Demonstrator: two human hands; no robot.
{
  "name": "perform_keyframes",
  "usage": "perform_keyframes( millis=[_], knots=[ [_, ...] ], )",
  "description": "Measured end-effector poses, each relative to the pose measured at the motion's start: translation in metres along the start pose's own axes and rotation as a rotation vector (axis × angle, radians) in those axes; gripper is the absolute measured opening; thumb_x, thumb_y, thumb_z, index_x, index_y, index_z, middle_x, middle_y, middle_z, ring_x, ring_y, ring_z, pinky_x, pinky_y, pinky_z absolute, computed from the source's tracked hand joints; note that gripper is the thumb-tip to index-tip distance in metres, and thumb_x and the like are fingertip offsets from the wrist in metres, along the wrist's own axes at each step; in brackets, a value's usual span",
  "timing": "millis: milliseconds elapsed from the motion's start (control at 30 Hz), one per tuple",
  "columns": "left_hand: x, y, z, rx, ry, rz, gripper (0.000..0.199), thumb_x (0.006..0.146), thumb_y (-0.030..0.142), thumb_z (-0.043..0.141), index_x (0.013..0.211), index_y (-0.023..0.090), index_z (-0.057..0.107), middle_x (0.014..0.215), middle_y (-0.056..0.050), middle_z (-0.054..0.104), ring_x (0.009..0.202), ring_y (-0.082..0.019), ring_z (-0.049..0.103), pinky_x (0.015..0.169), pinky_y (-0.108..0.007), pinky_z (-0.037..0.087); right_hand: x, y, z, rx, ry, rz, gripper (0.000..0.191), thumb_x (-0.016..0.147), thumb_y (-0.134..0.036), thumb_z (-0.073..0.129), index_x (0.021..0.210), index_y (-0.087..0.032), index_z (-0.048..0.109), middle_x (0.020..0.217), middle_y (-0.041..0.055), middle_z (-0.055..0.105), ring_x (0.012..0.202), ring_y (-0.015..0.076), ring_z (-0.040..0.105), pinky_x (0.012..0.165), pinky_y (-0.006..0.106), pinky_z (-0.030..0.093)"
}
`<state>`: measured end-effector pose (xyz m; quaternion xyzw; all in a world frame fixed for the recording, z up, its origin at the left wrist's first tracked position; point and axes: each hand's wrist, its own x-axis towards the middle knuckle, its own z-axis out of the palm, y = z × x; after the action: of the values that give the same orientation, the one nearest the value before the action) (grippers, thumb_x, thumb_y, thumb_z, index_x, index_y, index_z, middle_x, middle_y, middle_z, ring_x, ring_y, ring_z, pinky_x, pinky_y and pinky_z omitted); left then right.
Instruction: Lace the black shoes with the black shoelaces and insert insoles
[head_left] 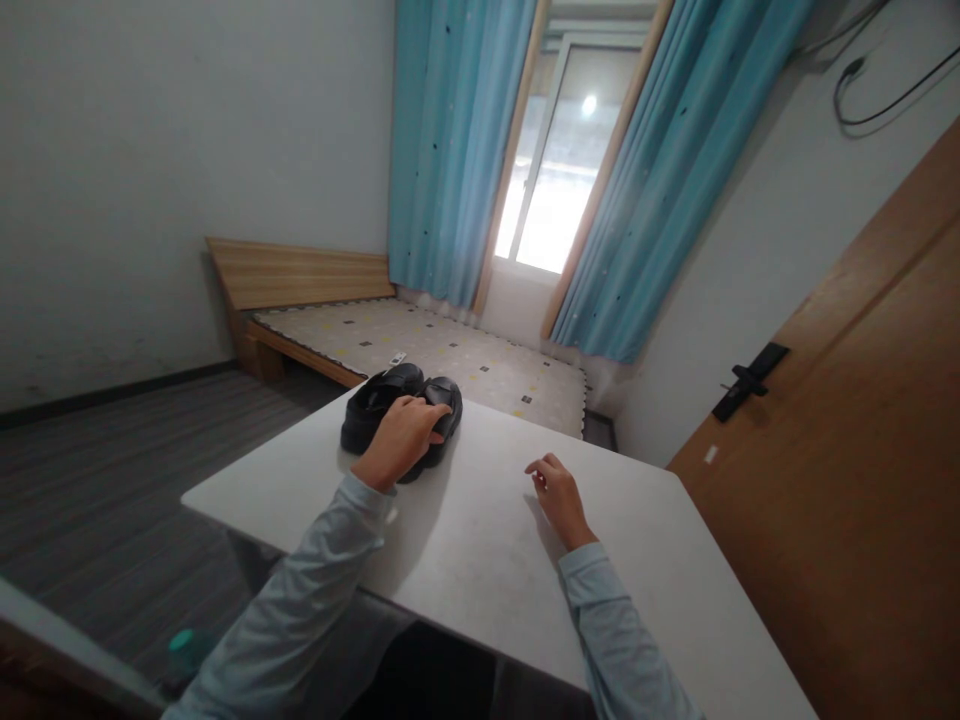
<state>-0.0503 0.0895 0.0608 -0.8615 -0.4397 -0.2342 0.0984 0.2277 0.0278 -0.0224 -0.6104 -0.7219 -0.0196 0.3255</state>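
Sleeves (pixel 300 575) lead to your 2 hands. Your left hand (pixel 394 440) covers part of the right-side shoe (pixel 450 388); whether it grips, you can't tell. Its black mate (pixel 354 430) sits just beside your fingers, both shoes on the table (pixel 480 570). Right of them, your right hand (pixel 559 495) is loosely curled, half open, nothing visible inside. Beyond lies the bed (pixel 480 362).
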Motion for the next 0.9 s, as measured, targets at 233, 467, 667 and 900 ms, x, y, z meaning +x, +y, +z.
perform_keyframes(
  millis=[233,467,667,900],
  knots=[
    [0.001,0.032,-0.012,-0.077,0.075,0.060,0.035,0.080,0.020,0.061,0.115,0.018,0.058,0.095,-0.008,0.068,0.093,-0.024,0.058,0.088,-0.038,0.038,0.001,-0.001,-0.001,-0.020,0.008,0.003,0.027,0.076,-0.001,0.044,0.081,-0.019,0.063,0.081,0.0025,0.055,0.066,0.0130,0.053,0.065,0.024,0.041],
    [-0.014,0.070,-0.011,-0.198,0.103,0.147,0.036,0.081,0.020,0.062,0.116,0.021,0.056,0.091,-0.004,0.068,0.091,-0.021,0.056,0.087,-0.036,0.037,0.001,0.004,-0.006,-0.055,0.118,0.076,0.026,0.077,-0.004,0.043,0.081,-0.018,0.064,0.080,0.0032,0.054,0.067,0.0138,0.053,0.065,0.025,0.041],
    [-0.026,0.095,0.000,-0.239,0.108,0.217,0.035,0.079,0.022,0.065,0.113,0.022,0.057,0.089,-0.003,0.066,0.088,-0.018,0.055,0.089,-0.034,0.037,0.003,0.010,-0.010,-0.050,0.287,0.130,0.021,0.076,-0.011,0.044,0.080,-0.017,0.064,0.079,0.0035,0.053,0.065,0.0149,0.052,0.065,0.029,0.042],
    [-0.042,0.124,0.010,-0.220,0.100,0.250,0.027,0.082,0.020,0.061,0.108,0.021,0.057,0.082,-0.002,0.066,0.084,-0.019,0.054,0.085,-0.034,0.039,0.007,0.007,-0.017,0.061,0.442,0.197,0.021,0.080,-0.019,0.042,0.083,-0.016,0.062,0.082,0.0061,0.055,0.067,0.0167,0.052,0.064,0.031,0.045]
  ],
)
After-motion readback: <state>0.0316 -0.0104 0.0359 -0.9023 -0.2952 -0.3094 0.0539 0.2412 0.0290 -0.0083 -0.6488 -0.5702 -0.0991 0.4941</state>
